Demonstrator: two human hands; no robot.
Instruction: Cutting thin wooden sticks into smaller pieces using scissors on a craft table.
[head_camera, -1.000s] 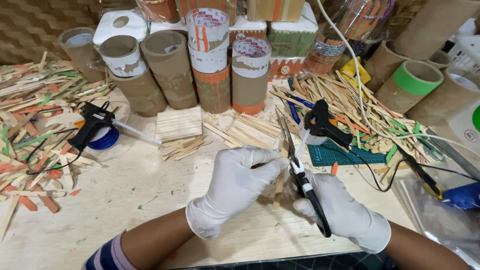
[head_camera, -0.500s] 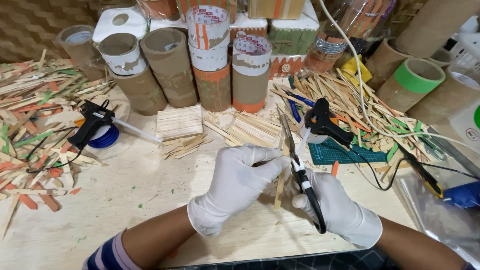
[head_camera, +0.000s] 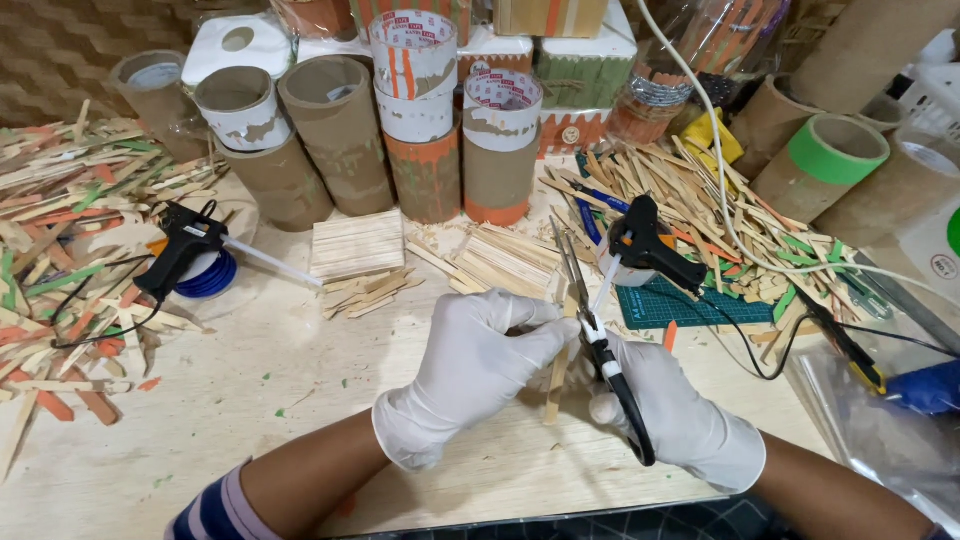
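Both my hands wear white gloves over a wooden table. My left hand (head_camera: 470, 370) pinches a thin wooden stick (head_camera: 557, 378) that hangs nearly upright in front of it. My right hand (head_camera: 680, 420) grips the black handles of a pair of scissors (head_camera: 598, 345). The scissor blades point up and away, right beside the top of the stick. A stack of flat sticks (head_camera: 357, 244) and a loose row of sticks (head_camera: 505, 262) lie just beyond my hands.
One black glue gun (head_camera: 182, 250) lies at the left on a blue tape roll; another glue gun (head_camera: 648, 245) rests on a green cutting mat (head_camera: 680, 305). Cardboard tubes (head_camera: 340, 145) line the back. Stick piles (head_camera: 70, 230) spread left and right (head_camera: 720, 220).
My hands have stayed in place. The stick and scissors have shifted slightly, with the blades still at the stick's upper end.
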